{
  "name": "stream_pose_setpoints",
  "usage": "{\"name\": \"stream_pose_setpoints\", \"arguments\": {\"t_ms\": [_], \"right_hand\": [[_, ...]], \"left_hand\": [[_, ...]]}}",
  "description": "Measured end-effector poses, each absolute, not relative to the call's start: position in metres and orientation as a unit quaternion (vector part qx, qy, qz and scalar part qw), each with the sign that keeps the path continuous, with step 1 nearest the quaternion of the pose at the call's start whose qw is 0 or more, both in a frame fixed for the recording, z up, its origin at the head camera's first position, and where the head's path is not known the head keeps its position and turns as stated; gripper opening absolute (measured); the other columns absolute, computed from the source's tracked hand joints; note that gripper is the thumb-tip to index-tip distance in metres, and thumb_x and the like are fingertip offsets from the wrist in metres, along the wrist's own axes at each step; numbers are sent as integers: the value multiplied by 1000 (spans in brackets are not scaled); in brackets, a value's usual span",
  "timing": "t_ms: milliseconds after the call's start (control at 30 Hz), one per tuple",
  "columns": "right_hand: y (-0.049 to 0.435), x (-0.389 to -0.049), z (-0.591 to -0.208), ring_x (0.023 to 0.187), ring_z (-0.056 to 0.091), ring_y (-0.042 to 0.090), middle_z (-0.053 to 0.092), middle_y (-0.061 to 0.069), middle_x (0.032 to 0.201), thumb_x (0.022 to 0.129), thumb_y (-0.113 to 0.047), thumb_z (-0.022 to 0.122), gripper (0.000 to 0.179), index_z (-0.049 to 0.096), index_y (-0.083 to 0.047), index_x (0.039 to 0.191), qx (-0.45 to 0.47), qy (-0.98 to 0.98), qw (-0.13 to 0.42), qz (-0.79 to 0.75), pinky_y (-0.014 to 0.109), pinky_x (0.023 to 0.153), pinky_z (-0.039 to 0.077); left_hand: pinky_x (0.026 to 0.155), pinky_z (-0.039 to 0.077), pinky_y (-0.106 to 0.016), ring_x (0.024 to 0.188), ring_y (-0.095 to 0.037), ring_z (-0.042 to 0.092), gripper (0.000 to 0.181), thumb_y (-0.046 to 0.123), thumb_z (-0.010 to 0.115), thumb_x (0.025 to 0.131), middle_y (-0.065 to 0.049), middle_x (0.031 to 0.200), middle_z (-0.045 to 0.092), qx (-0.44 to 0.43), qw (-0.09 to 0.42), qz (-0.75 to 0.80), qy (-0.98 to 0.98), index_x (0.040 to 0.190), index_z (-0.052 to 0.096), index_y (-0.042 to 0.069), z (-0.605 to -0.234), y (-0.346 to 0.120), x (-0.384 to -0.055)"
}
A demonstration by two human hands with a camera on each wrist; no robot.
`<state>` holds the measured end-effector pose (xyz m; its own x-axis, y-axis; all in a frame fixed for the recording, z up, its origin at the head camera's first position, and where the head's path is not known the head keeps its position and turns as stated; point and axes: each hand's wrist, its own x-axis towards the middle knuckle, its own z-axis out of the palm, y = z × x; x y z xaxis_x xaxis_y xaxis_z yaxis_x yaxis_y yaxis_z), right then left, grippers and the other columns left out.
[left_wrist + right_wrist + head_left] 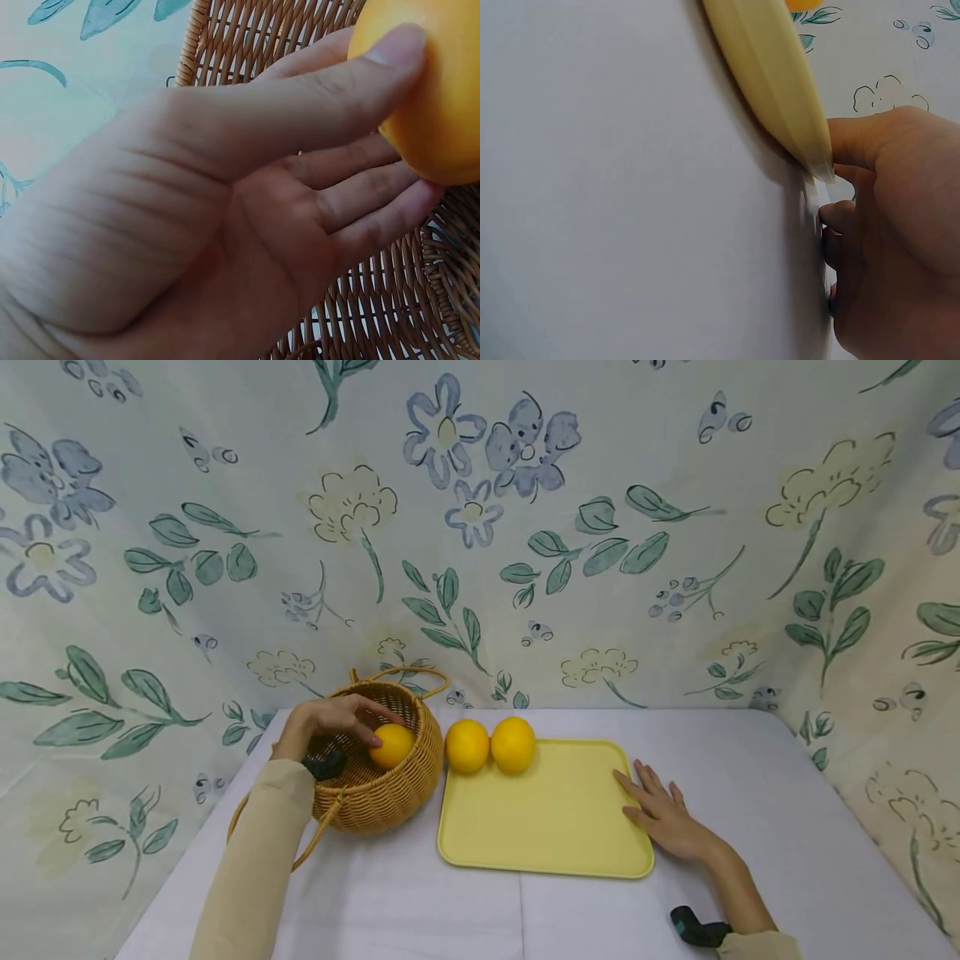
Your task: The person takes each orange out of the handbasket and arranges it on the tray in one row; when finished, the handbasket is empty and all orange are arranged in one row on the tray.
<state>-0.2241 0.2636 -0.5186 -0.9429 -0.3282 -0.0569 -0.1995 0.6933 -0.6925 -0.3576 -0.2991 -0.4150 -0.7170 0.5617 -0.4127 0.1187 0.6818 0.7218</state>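
My left hand (341, 717) reaches into a wicker basket (405, 793) at the left. It holds an orange (392, 745) inside the basket, thumb on the near side and fingertips around the far side. Up close in the left wrist view, the same orange (442, 97) is partly cut off by the frame. On the right, my right hand (671, 822) rests with spread fingers over the right edge of a yellow tray (555, 827). Its thumb touches the tray rim (780, 90) in the right wrist view. Two more oranges (513, 745) sit side by side at the tray's back left corner.
A white cloth (420, 910) covers the table under the tray and basket. The basket's looped handles (322, 835) stick out toward the front and back. Behind the table hangs a floral curtain (480, 568). A dark strap device (697, 928) is on the right wrist.
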Motion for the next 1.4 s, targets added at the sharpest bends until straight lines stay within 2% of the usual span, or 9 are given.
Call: {"name": "stream_pose_setpoints", "arguments": {"t_ms": [133, 233, 500, 733, 833, 1067, 1267, 1400], "right_hand": [[264, -224, -519, 155, -5, 56, 5, 34, 169, 106, -32, 56, 63, 37, -3, 159, -143, 916, 89, -365, 74, 118, -16], [264, -224, -518, 155, -4, 56, 5, 34, 169, 106, -32, 56, 63, 37, -3, 159, -143, 915, 89, -365, 74, 118, -16], [265, -222, -516, 156, -4, 55, 4, 34, 169, 106, -32, 56, 64, 37, -2, 159, -146, 915, 87, -366, 73, 119, -15], [265, -222, -517, 155, -4, 56, 4, 35, 168, 106, -30, 56, 63, 37, -1, 158, -148, 913, 87, -369, 74, 118, -16], [264, -222, -517, 155, -4, 56, 4, 35, 169, 106, -31, 56, 63, 37, -1, 159, -147, 914, 88, -368, 74, 119, -16], [265, -222, -518, 156, -3, 55, 5, 34, 169, 106, -31, 55, 63, 37, -2, 159, -144, 916, 88, -365, 74, 119, -15], [266, -223, -518, 155, -4, 56, 4, 34, 169, 106, -32, 55, 64, 36, -2, 159, -145, 915, 88, -365, 73, 119, -16], [265, -224, -517, 155, -5, 56, 4, 34, 169, 106, -32, 55, 64, 36, -2, 159, -149, 914, 87, -367, 74, 119, -16]], "left_hand": [[108, 53, -44, 129, -29, 60, 54, 19, 76, 94, -15, 150, 58, 195, 312, 364, 856, 145, 61, 14, -415, -298, -358], [100, 58, -40, 121, -25, 64, 54, 19, 76, 94, -17, 150, 57, 187, 309, 374, 854, 145, 61, 13, -414, -298, -357], [96, 59, -36, 112, -21, 65, 50, 20, 76, 93, -17, 146, 59, 171, 268, 391, 864, 141, 64, 11, -412, -297, -358], [101, 58, -40, 117, -21, 65, 53, 24, 76, 94, -12, 151, 54, 150, 331, 389, 847, 145, 61, 19, -415, -296, -356], [103, 57, -42, 122, -24, 64, 56, 24, 76, 94, -11, 155, 51, 152, 343, 394, 839, 148, 59, 21, -416, -297, -356], [113, 48, -44, 145, -29, 45, 63, 22, 81, 89, -5, 161, 47, 183, 333, 378, 844, 148, 59, 24, -413, -298, -354], [114, 47, -46, 139, -29, 49, 62, 17, 84, 85, -5, 155, 54, 194, 301, 375, 855, 143, 64, 22, -414, -299, -356], [120, 39, -54, 143, -30, 46, 62, 15, 84, 83, -4, 154, 55, 188, 296, 381, 856, 142, 65, 20, -413, -299, -356]]}}
